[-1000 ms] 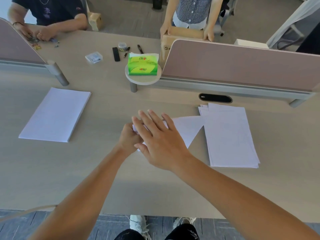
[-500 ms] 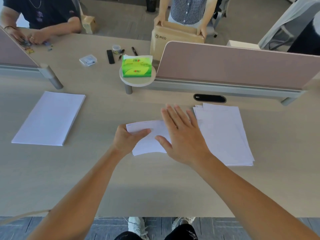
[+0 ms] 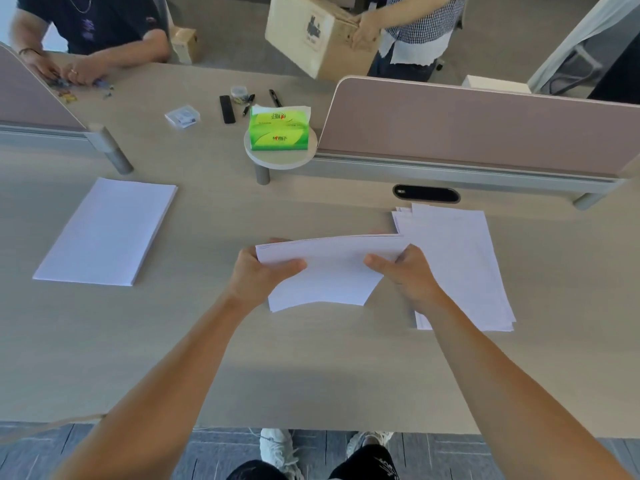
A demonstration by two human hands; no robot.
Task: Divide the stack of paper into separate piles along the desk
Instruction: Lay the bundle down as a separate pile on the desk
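A small bundle of white sheets (image 3: 332,271) hangs tilted above the middle of the desk. My left hand (image 3: 258,275) grips its left edge, thumb on top. My right hand (image 3: 408,273) grips its right edge the same way. To the right lies the loose, fanned stack of paper (image 3: 460,265), its near left corner hidden under my right forearm. A neat, squared pile of paper (image 3: 107,232) lies flat at the left of the desk.
A green tissue box (image 3: 278,131) stands on a small round shelf behind the bundle. Pink divider panels (image 3: 478,129) line the back. Pens, a black remote and a small packet lie beyond. One person sits at the far left; another lifts a cardboard box (image 3: 317,32).
The sheets that my hands slid leftward off the right stack are now lifted off the desk and gripped at both ends. The person behind has raised the cardboard box.
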